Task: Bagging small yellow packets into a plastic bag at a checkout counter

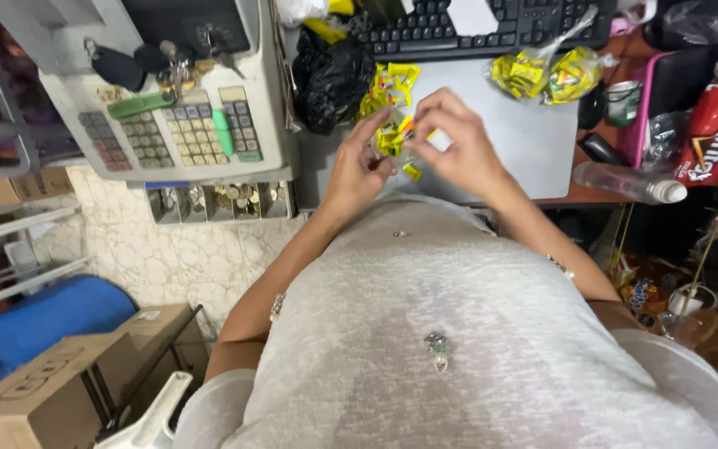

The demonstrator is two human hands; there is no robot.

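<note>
My two hands meet at the near edge of the grey desk mat [533,141], just above my white top. Between them I hold a clear little bag of yellow sweets [394,137]: my left hand [357,170] grips it from the seven o'clock side, thumb and forefinger closed on the lower end, the other fingers curled loosely. My right hand [456,145] comes in from four o'clock, its fingertips pinched shut on the top of the bag near an orange bit at the neck. How tight either pinch is, I cannot tell; the wrappers hide the fingertips.

The bag's long axis runs roughly from six to twelve, tilted a little toward one o'clock, so it lies between my palms instead of out ahead of them. Both hands touch it; neither is nearer.

One loose yellow sweet [412,171] lies just below, at six o'clock from the bag, apart from my fingers. More yellow wrappers [392,83] lie at twelve o'clock beside a black plastic bag [330,75]. Two filled, tied bags [546,73] lie at two o'clock, well apart, below the keyboard [475,29]. The cash register [176,108] stands at ten o'clock.
</note>
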